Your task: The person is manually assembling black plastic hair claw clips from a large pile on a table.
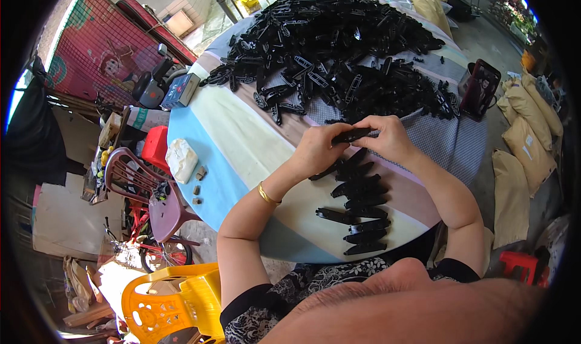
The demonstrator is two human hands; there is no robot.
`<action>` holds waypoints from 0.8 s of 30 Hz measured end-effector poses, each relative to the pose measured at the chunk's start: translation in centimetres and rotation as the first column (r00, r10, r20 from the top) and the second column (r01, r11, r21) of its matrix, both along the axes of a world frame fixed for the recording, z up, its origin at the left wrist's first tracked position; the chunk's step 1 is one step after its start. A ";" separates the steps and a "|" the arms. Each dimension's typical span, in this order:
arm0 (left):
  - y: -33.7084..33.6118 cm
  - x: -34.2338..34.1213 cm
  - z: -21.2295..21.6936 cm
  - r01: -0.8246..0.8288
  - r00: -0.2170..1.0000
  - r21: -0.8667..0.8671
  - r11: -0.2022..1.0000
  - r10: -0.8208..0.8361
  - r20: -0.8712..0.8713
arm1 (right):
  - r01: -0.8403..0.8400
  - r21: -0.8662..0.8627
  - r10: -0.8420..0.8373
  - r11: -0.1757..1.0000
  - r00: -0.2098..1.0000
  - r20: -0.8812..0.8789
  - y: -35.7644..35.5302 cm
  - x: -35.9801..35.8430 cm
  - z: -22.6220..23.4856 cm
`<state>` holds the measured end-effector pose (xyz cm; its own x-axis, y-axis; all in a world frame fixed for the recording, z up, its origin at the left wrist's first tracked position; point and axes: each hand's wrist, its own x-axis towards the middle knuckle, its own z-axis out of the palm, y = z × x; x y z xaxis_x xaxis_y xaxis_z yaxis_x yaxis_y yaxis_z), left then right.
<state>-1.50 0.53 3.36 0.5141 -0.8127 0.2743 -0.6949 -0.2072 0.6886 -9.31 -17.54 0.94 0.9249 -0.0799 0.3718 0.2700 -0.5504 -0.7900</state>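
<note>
Seen from above, a round table (pixel 242 138) fills the middle of the view, covered with a cloth in wide bands of blue, cream and pale brown, with a checked cloth over its far right part. Across the far half of the table lies a big heap of black plastic parts (pixel 330 47), long and narrow, piled loosely and spilling toward the near side.

Closer in, a person's two bare forearms come up from the bottom edge and meet over the middle of the table. A gold bangle (pixel 267 195) sits on the left wrist. The left hand (pixel 315 150) and the right hand (pixel 390 139) are side by side, fingers curled, together gripping one black plastic piece (pixel 353 135) held level between them, just above the cloth and just near of the heap.

Below the hands, a stack of finished black pieces (pixel 360 208) lies in a neat column on the cloth, one beside the next, running toward the near edge of the table.

On the left edge of the table are a small dark box (pixel 180 91), a white lumpy bag (pixel 181 159) and a few small brown blocks (pixel 198 180).

Off the table to the left stand a maroon plastic chair (pixel 145 186) and, nearer, a yellow plastic chair (pixel 172 304). Tan sacks (pixel 523 144) lie on the floor at right.
</note>
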 end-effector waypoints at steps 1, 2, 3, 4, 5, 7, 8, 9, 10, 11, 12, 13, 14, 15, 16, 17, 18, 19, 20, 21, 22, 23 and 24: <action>-0.1 0.2 -0.1 -0.003 1.000 0.000 1.000 0.003 -0.001 | -0.015 0.010 0.016 1.000 1.000 -0.021 -0.2 0.1 -0.2; -0.2 0.5 -0.1 0.012 0.999 -0.007 1.000 -0.012 -0.051 | -0.032 0.020 0.033 0.999 0.999 -0.042 -0.5 0.3 -0.4; -0.3 0.8 -0.2 0.025 0.995 -0.016 1.000 -0.026 -0.101 | -0.045 0.129 0.051 0.991 0.998 -0.038 -1.1 0.6 -0.8; -0.1 1.3 -0.7 0.011 0.995 -0.012 1.000 -0.012 -0.101 | -0.067 0.240 0.077 0.968 0.997 -0.032 -1.6 1.1 -1.1; 0.2 2.0 -1.6 0.030 0.999 0.020 0.999 -0.030 -0.016 | -0.019 0.304 0.047 0.953 0.995 -0.086 -2.1 1.0 0.1; 0.4 2.8 -2.8 0.064 0.993 0.086 0.994 -0.072 0.092 | 0.132 0.157 -0.134 0.979 0.991 0.003 -3.7 1.3 0.5; 0.3 2.9 -2.8 0.055 0.994 0.088 0.995 -0.063 0.092 | 0.242 0.042 -0.244 0.969 0.969 0.041 -4.1 1.3 0.5; 0.2 3.0 -2.9 0.091 0.990 0.132 0.987 -0.105 0.099 | 0.262 -0.082 -0.257 0.962 0.964 0.067 -4.5 1.2 0.3; 0.1 3.2 -3.0 0.128 0.984 0.177 0.976 -0.148 0.104 | 0.281 -0.205 -0.267 0.937 0.959 0.095 -4.5 1.3 0.2; 0.1 3.3 -3.1 0.157 0.985 0.187 0.970 -0.168 0.043 | 0.277 -0.245 -0.265 0.929 0.961 0.080 -4.1 1.2 0.0; 0.3 3.5 -3.1 0.150 0.986 0.189 0.970 -0.161 0.044 | 0.261 -0.362 -0.266 0.895 0.963 0.036 -3.7 1.0 -0.1; 0.4 3.5 -2.9 0.137 0.989 0.157 0.978 -0.127 -0.072 | 0.236 -0.474 -0.273 0.848 0.962 -0.009 -3.3 0.7 0.0; 0.4 3.6 -2.6 0.121 0.978 0.127 0.985 -0.096 -0.188 | 0.211 -0.552 -0.261 0.807 0.965 -0.012 -3.1 0.5 -0.3; 0.4 3.8 -2.2 -0.032 0.987 0.093 0.995 0.046 -0.157 | 0.208 -0.551 -0.258 0.808 0.966 -0.013 -3.1 0.4 -0.6; 0.6 4.7 -2.7 -0.193 0.965 0.030 0.981 0.184 0.186 | 0.211 -0.594 -0.246 0.776 0.969 0.022 -3.0 0.4 -0.8; 0.9 6.0 -3.5 -0.317 0.810 -0.082 0.945 0.315 0.494 | 0.216 -0.636 -0.234 0.741 0.971 0.056 -2.8 0.4 -1.0; 1.3 7.2 -4.2 -0.371 0.726 -0.132 0.919 0.376 0.575 | 0.215 -0.635 -0.232 0.742 0.971 0.057 -2.7 0.5 -1.2; 1.6 8.4 -5.3 -0.412 0.683 -0.089 0.907 0.372 0.629 | 0.198 -0.632 -0.217 0.749 0.975 0.049 -2.8 0.5 -1.4; 2.2 9.2 -5.8 -0.458 0.634 -0.048 0.888 0.363 0.683 | 0.180 -0.626 -0.197 0.759 0.980 0.043 -2.8 0.5 -1.4; 2.7 10.0 -6.4 -0.442 0.677 0.014 0.897 0.322 0.662 | 0.185 -0.625 -0.202 0.758 0.978 0.046 -2.6 0.5 -1.2; 2.6 9.8 -5.9 -0.431 0.681 0.013 0.902 0.316 0.661 | 0.175 -0.581 -0.189 0.795 0.981 0.036 -2.3 0.4 -0.7; 2.5 9.4 -5.4 -0.435 0.694 0.017 0.900 0.324 0.643 | 0.164 -0.536 -0.177 0.828 0.984 0.028 -1.9 0.3 -0.4; 2.2 9.2 -5.1 -0.439 0.708 0.021 0.898 0.331 0.624 | 0.156 -0.485 -0.157 0.861 0.987 0.039 -1.8 0.3 -0.1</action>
